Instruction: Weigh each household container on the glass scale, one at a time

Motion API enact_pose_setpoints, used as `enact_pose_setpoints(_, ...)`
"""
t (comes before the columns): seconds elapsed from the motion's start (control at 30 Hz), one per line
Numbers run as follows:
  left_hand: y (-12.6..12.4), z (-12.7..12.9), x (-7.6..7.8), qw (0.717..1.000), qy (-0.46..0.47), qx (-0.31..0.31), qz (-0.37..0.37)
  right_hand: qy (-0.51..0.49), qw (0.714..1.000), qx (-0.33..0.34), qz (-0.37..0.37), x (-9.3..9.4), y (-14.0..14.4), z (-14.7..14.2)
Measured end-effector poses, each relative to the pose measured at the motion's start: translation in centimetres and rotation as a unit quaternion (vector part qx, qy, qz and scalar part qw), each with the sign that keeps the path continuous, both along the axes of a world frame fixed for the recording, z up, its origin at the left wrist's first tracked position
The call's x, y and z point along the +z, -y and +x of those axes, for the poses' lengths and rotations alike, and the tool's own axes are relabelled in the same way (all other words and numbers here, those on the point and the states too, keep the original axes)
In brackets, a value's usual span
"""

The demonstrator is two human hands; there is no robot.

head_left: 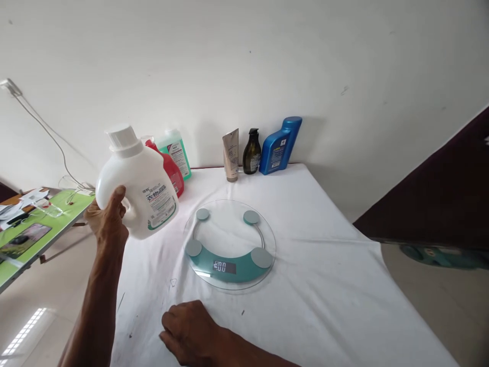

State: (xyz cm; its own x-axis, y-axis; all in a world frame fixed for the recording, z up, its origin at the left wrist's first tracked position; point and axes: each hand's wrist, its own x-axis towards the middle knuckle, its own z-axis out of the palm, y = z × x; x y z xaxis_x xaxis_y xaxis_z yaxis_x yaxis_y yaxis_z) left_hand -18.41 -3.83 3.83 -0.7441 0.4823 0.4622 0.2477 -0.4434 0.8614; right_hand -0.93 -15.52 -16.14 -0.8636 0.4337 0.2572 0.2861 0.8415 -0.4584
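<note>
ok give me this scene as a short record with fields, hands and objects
left hand: holds the white detergent jug by its handle, raised above the table edge
right hand: rests flat on the white tablecloth, holding nothing
scale: round glass scale sits on the cloth, nothing on it, display lit
back row: red bottle, green bottle, tube, dark pump bottle, blue bottle by the wall

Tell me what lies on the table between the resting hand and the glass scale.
Nothing but bare white tablecloth with a few small dark specks separates the right hand from the glass scale, as the head view shows.
</note>
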Motion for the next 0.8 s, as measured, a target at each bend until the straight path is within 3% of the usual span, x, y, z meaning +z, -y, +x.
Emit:
enact_pose_setpoints(0.13, 0.8, 2.7, 0.6, 0.995, 0.039, -0.095, 0.004, 0.011, 1.000, 0.009, -0.014, 0.9, -0.2, 0.4)
enact_pose_setpoints(0.33, -0.2, 7.5, -1.9, 0.976, 0.071, -0.201, -0.048, 0.011, 1.000, 0.005, -0.015, 0.2, -0.1, 0.1)
enact_pose_setpoints(0.57, -1.5, 11.4, -4.0, 0.960, 0.061, -0.261, -0.082, 0.019, 1.000, 0.009, -0.010, -0.6, 0.0, -0.4)
enact_pose_setpoints(0.8, -2.1, 12.1, -5.2, 0.954, 0.057, -0.281, -0.088, 0.002, 1.000, 0.007, -0.003, -0.5, -0.2, -0.6)
